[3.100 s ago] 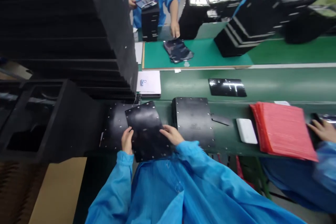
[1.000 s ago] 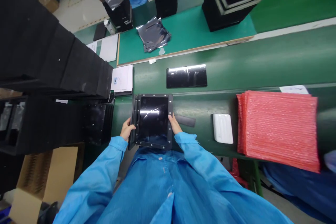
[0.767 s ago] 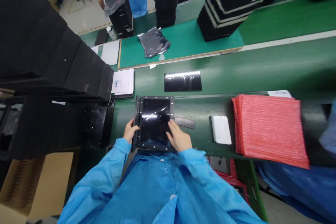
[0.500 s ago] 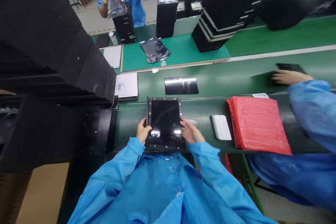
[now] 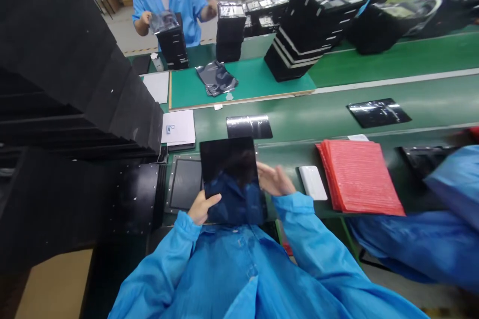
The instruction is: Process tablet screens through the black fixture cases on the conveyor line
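A glossy black panel [image 5: 234, 174] is tilted up in front of my chest. My left hand [image 5: 202, 206] grips its lower left edge, thumb on the front face. My right hand [image 5: 276, 179] is at the panel's right edge with its fingers stretched out; whether they touch the edge is hard to tell. Left of the panel, a dark frame with small round dots along its border [image 5: 185, 184] lies on the green table, partly covered by the panel. A white rectangular device [image 5: 313, 183] lies to the right of my right hand.
Tall black stacks [image 5: 112, 79] rise at the left. Red bubble-wrap sheets [image 5: 361, 177] lie at the right, near a co-worker's blue sleeve [image 5: 454, 179]. Dark panels [image 5: 249, 127] rest on the green belt. Across it, another person [image 5: 190, 0] stands by black stacks.
The black panel has been lifted and tilted up, and a dotted frame now shows at its left. My right hand has opened. The co-worker at right has withdrawn a hand, leaving a panel on the belt.
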Action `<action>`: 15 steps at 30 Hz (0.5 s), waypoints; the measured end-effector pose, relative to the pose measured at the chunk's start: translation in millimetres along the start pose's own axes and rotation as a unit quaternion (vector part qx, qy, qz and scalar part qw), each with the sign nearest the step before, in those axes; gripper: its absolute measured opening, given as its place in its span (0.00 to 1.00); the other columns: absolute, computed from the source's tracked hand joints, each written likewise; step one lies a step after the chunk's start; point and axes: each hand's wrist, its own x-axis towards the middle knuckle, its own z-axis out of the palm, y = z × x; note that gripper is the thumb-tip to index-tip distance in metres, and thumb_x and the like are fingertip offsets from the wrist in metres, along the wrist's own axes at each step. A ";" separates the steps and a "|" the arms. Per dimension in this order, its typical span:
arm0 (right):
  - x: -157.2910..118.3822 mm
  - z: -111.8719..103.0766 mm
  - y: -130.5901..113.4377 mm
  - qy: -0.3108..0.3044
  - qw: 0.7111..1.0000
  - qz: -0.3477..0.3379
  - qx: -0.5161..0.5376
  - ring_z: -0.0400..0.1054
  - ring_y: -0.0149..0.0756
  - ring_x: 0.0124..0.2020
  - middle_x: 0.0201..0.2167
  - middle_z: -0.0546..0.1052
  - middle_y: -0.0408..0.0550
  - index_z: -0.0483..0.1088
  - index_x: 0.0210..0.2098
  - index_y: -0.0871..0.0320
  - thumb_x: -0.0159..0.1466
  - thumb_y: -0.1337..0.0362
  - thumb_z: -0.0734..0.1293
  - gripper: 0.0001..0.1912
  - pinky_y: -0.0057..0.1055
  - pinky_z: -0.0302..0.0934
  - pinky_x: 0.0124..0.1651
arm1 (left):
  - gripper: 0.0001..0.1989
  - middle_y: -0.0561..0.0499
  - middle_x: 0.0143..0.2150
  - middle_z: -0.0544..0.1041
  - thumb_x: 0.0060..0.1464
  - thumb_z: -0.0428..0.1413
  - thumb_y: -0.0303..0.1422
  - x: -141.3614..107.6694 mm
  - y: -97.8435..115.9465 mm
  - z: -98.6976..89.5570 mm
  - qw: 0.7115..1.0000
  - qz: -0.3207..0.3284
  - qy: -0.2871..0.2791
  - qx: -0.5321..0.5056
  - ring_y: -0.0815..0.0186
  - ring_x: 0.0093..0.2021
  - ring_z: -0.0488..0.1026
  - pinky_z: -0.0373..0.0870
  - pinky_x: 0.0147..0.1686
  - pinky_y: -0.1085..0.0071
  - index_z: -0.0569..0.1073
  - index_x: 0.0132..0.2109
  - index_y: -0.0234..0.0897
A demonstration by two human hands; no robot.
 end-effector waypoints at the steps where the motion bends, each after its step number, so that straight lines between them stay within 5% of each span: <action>1: 8.1 -15.1 -4.0 -0.002 0.999 -0.008 0.051 0.68 0.49 0.48 0.51 0.72 0.57 0.69 0.50 0.54 0.52 0.28 0.51 0.44 0.45 0.65 0.44 | 0.33 0.39 0.41 0.79 0.32 0.67 0.48 -4.5 0.8 8.9 1.000 -0.003 0.013 -0.026 0.49 0.46 0.75 0.69 0.50 0.53 0.75 0.44 0.29; 4: 46.8 -66.8 -15.9 0.087 0.987 -0.001 0.132 0.62 0.47 0.57 0.67 0.51 0.53 0.56 0.62 0.50 0.56 0.31 0.47 0.44 0.47 0.63 0.50 | 0.30 0.41 0.37 0.80 0.33 0.67 0.49 -24.5 3.8 15.0 0.987 0.050 0.151 -0.008 0.52 0.41 0.77 0.72 0.47 0.56 0.76 0.40 0.29; 7: 88.2 -106.6 -19.7 0.158 0.971 0.098 0.150 0.62 0.51 0.58 0.70 0.37 0.58 0.46 0.66 0.54 0.58 0.36 0.50 0.44 0.51 0.63 0.49 | 0.25 0.43 0.35 0.80 0.36 0.65 0.48 -70.0 3.3 -8.6 0.925 0.116 0.342 0.117 0.54 0.41 0.77 0.72 0.48 0.59 0.77 0.35 0.31; 9: 109.9 -122.3 -14.5 0.159 0.965 0.150 0.145 0.64 0.52 0.56 0.69 0.37 0.60 0.45 0.66 0.54 0.60 0.41 0.53 0.40 0.54 0.62 0.49 | 0.22 0.44 0.30 0.80 0.38 0.64 0.48 -118.9 -0.3 -27.9 0.839 0.143 0.488 0.192 0.55 0.36 0.77 0.74 0.43 0.61 0.77 0.31 0.32; 12: 146.2 -135.6 3.2 0.152 0.965 0.191 0.101 0.65 0.50 0.55 0.68 0.46 0.58 0.51 0.64 0.46 0.59 0.46 0.60 0.36 0.52 0.61 0.52 | 0.20 0.45 0.27 0.79 0.43 0.61 0.48 -199.0 -1.2 -41.8 0.651 0.200 0.676 0.280 0.57 0.29 0.76 0.75 0.36 0.63 0.77 0.29 0.33; 14: 177.3 -134.4 13.6 0.115 0.978 0.173 0.008 0.65 0.49 0.55 0.65 0.53 0.60 0.57 0.60 0.38 0.53 0.44 0.66 0.36 0.50 0.62 0.51 | 0.17 0.45 0.32 0.80 0.48 0.58 0.45 -237.6 11.8 -46.4 0.546 0.236 0.712 0.375 0.57 0.34 0.77 0.75 0.41 0.63 0.78 0.34 0.34; 15: 191.8 -129.9 15.4 0.047 0.989 0.136 -0.026 0.65 0.51 0.54 0.63 0.56 0.62 0.57 0.60 0.37 0.51 0.43 0.68 0.39 0.51 0.63 0.50 | 0.15 0.44 0.37 0.80 0.51 0.57 0.43 -249.9 24.0 -51.7 0.513 0.243 0.705 0.425 0.57 0.39 0.77 0.73 0.45 0.63 0.78 0.37 0.35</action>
